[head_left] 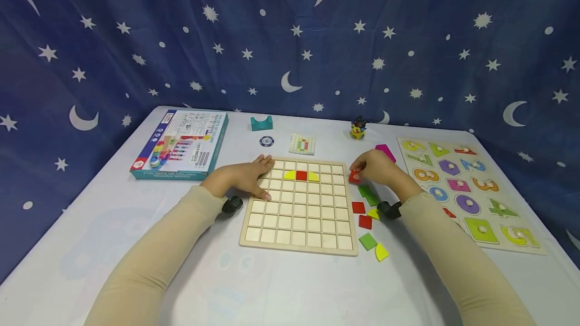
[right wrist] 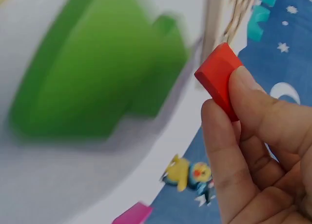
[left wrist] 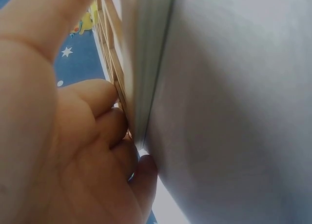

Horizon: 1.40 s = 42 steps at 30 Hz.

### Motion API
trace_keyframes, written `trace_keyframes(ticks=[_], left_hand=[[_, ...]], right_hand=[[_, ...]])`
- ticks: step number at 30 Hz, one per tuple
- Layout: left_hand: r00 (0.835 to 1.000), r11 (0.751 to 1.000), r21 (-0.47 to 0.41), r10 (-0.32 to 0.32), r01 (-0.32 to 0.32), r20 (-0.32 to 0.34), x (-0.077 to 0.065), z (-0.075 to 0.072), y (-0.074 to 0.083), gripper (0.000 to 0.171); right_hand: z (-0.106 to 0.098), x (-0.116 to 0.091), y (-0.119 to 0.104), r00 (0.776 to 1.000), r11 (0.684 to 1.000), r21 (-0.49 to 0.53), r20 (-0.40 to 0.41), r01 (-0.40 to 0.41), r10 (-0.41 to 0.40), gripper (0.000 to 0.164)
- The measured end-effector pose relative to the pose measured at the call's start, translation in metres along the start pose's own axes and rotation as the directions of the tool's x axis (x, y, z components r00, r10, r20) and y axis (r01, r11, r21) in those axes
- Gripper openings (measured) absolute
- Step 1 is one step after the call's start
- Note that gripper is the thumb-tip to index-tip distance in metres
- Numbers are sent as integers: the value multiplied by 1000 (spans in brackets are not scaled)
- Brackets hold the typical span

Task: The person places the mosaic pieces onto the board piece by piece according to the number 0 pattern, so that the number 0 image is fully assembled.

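Note:
A wooden grid board (head_left: 299,211) lies in the middle of the table. One red square tile (head_left: 301,176) sits near its top row between a yellow quarter-circle tile (head_left: 290,175) and another yellow quarter-circle tile (head_left: 313,177). Across the board's upper left edge rests my left hand (head_left: 248,176), fingers spread; the left wrist view shows its fingers against the board's rim (left wrist: 146,63). My right hand (head_left: 379,166), just off the board's right edge, pinches a red square tile (right wrist: 219,72) between thumb and finger. Green tiles (head_left: 369,195) lie just below that hand.
More red tiles (head_left: 365,222), a green square (head_left: 368,241) and a yellow quarter circle (head_left: 381,252) lie right of the board. Behind it are a pattern card (head_left: 302,144), a chip (head_left: 267,141) and a figurine (head_left: 358,129). A box (head_left: 181,142) stands left, a number puzzle (head_left: 457,225) right.

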<state>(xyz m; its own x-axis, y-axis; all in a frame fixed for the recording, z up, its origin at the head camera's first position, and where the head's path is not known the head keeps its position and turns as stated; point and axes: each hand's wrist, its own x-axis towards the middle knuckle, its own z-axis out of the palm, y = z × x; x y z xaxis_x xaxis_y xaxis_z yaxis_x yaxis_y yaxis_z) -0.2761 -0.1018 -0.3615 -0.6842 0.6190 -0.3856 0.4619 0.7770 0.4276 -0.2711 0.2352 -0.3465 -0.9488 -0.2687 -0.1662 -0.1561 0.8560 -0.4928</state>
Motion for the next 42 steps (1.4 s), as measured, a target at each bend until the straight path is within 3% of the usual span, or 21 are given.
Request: trace_keyframes(ticks=[17,30,42], left_hand=[[1000,1000,11,2,-2,-3,3,1,-2,105],[1000,1000,16,-6,7,-5,1,1,0,104],[1000,1000,21,6,-5,-10,3,2,-2,105]], right_hand=[[27,15,-50,980,986,12,110,165,-165,15],[39,22,-71,969,983,2,166,186,-184,14],[43,22,-76,965,983,-34,197,183,-173,13]])
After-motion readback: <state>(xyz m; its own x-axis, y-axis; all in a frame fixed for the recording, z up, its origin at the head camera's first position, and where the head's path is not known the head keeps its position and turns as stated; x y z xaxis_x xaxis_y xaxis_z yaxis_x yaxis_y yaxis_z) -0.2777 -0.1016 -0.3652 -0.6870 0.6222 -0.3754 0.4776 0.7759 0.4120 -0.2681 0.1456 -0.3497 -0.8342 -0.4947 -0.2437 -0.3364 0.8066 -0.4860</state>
